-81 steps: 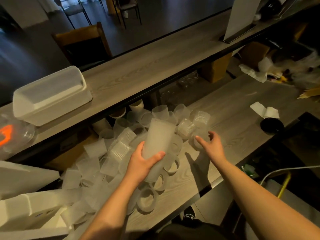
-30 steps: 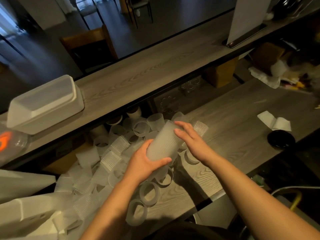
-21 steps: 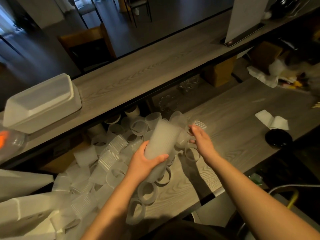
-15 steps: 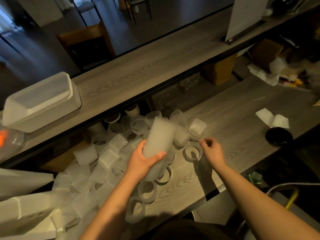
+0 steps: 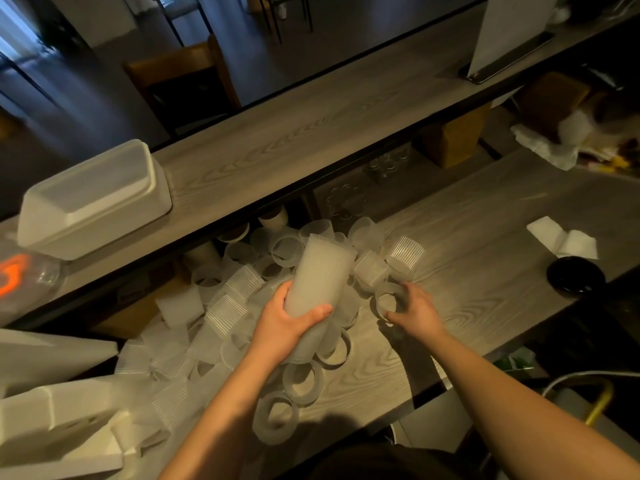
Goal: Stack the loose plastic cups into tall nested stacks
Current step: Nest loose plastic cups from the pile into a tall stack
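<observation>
My left hand point(image 5: 282, 323) grips a tall nested stack of frosted plastic cups point(image 5: 320, 275), tilted away from me above the pile. Many loose cups point(image 5: 235, 306) lie scattered on the wooden counter point(image 5: 485, 271), some upright, some on their sides. My right hand point(image 5: 415, 308) has its fingers curled round the rim of one upright loose cup point(image 5: 388, 299) standing just right of the stack. Two ribbed cups point(image 5: 403, 254) lie beyond that hand.
A raised wooden ledge point(image 5: 311, 133) runs behind the counter and bears a white lidded tub point(image 5: 93, 199). White foam boxes point(image 5: 52, 420) sit at the lower left. A folded napkin point(image 5: 562, 239) and a black lid point(image 5: 575, 277) lie at the right.
My right hand put a cup onto the stack's top, drew back to the right and came down onto an upright loose cup. The left hand kept its hold on the stack.
</observation>
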A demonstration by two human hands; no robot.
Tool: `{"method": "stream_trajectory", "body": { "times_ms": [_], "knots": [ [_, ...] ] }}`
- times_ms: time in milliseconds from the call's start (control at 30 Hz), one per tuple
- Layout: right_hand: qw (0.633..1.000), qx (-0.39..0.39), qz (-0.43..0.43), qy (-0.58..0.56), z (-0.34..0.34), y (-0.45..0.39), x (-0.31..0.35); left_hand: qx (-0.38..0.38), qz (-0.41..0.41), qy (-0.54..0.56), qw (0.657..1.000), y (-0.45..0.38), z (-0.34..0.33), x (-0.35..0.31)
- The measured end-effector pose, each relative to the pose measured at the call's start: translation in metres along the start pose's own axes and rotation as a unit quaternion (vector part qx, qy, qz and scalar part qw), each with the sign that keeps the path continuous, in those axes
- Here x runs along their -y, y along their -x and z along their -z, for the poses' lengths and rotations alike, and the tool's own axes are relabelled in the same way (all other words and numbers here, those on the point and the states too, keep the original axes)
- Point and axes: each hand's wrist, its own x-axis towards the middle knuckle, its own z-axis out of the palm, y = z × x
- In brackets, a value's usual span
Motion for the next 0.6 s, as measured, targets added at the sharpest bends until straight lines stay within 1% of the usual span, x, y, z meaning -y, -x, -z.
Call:
{"method": "stream_trajectory", "body": {
  "times_ms": [33, 100, 233, 333, 400, 500, 600],
  "knots": [
    [1.000, -0.003, 0.004, -0.016, 0.000, 0.002, 0.002, 0.000, 0.000, 0.005, 1.000, 0.000, 0.000, 0.000],
    [0.999, 0.017, 0.006, -0.047, 0.005, 0.006, 0.005, 0.000, 0.002, 0.010, 1.000, 0.000, 0.001, 0.000],
    [0.992, 0.105, 0.009, -0.071, 0.030, 0.011, 0.010, 0.008, 0.004, 0.006, 1.000, -0.001, -0.001, 0.000],
    [0.983, 0.150, 0.005, -0.106, 0.056, 0.013, 0.021, 0.018, 0.000, 0.016, 1.000, -0.003, -0.005, -0.003],
    [0.976, 0.148, 0.003, -0.157, 0.075, 0.017, 0.034, 0.025, -0.006, 0.012, 1.000, -0.004, -0.008, -0.005],
    [0.961, 0.115, 0.018, -0.251, 0.101, 0.023, 0.055, 0.031, -0.015, -0.007, 0.999, -0.006, -0.010, -0.006],
    [0.959, 0.068, 0.057, -0.268, 0.119, 0.027, 0.072, 0.036, -0.025, -0.035, 0.998, -0.006, -0.011, -0.005]
  ]
}}
